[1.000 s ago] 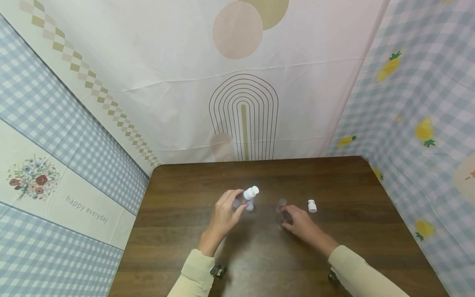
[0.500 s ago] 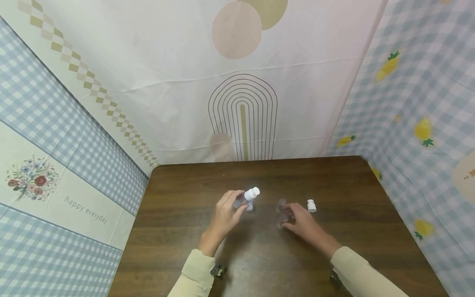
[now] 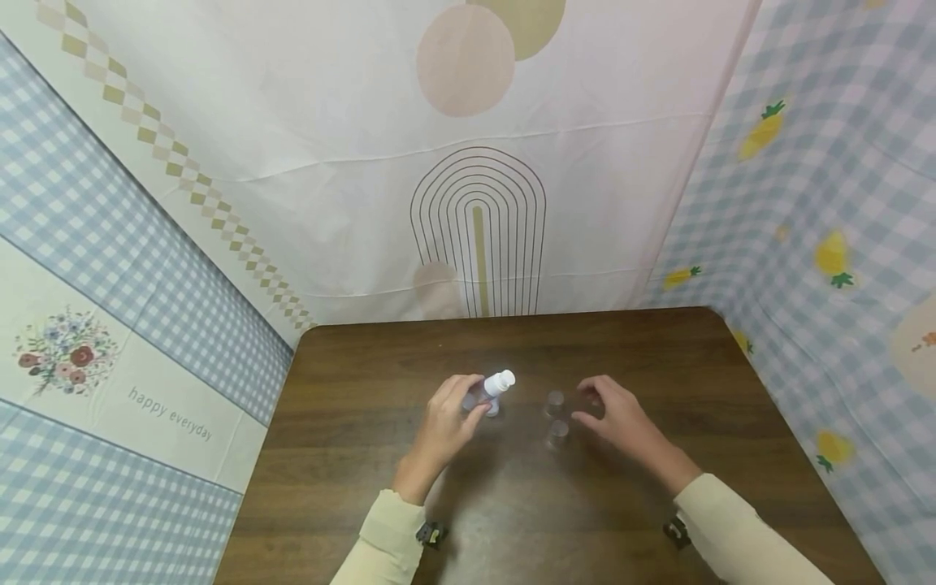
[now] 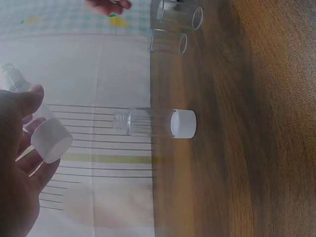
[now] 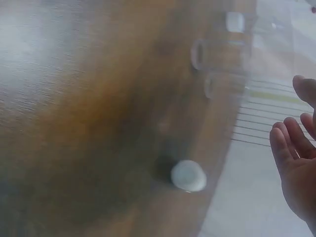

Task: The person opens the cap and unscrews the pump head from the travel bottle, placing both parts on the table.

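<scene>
My left hand (image 3: 442, 418) grips a clear pump bottle (image 3: 500, 383) above the table, tilted, its white pump top up to the right. In the left wrist view its white base (image 4: 51, 141) shows past my fingers. Behind it a second clear bottle (image 4: 143, 122) stands upright on a white base, its threaded neck bare. Two clear caps (image 3: 558, 433) stand just left of my right hand (image 3: 617, 414). That hand holds nothing; its fingers are loosely bent, apart from the caps. The right wrist view shows a blurred white piece (image 5: 188, 176) on the table; in the head view my hand hides it.
The brown wooden table (image 3: 351, 487) ends at the back against a white patterned cloth (image 3: 351, 227). Checked cloth (image 3: 797, 268) hangs on the right, and more on the left.
My right hand has let go of the nearer clear cap and moved right and away, now covering the small white piece. The left hand keeps its hold on the bottle, nearly still.
</scene>
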Demonstrator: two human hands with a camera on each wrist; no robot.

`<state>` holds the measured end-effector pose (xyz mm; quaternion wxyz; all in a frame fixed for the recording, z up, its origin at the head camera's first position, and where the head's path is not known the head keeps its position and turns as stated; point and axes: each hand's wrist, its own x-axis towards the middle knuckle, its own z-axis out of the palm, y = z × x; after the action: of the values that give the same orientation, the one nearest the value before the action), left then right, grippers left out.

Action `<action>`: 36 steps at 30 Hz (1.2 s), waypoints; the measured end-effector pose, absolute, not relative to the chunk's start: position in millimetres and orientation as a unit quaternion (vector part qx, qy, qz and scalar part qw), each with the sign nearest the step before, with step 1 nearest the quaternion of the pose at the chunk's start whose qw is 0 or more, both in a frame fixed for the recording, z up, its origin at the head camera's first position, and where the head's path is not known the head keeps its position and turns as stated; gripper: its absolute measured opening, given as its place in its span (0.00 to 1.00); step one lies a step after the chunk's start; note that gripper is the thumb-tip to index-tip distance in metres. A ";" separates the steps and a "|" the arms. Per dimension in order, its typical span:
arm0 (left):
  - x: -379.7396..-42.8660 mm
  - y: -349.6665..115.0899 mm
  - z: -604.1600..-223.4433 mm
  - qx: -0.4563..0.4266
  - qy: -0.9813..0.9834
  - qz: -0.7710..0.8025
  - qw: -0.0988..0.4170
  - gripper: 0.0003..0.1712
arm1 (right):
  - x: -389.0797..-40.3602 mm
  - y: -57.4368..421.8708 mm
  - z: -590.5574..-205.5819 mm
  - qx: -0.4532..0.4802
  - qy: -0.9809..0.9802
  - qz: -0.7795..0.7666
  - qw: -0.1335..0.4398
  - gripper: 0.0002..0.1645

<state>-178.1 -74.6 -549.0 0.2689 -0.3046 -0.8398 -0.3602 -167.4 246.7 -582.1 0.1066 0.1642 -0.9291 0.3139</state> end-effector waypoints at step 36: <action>-181.5 -58.6 -540.4 -0.324 -0.872 -0.257 0.263 0.27 | -174.7 167.1 -514.7 0.152 -0.840 0.520 0.008 0.19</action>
<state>-181.5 -58.6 -540.4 0.2632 -0.3244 -0.8715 -0.2568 -174.7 167.1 -514.7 0.0076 0.1519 -0.8403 0.5203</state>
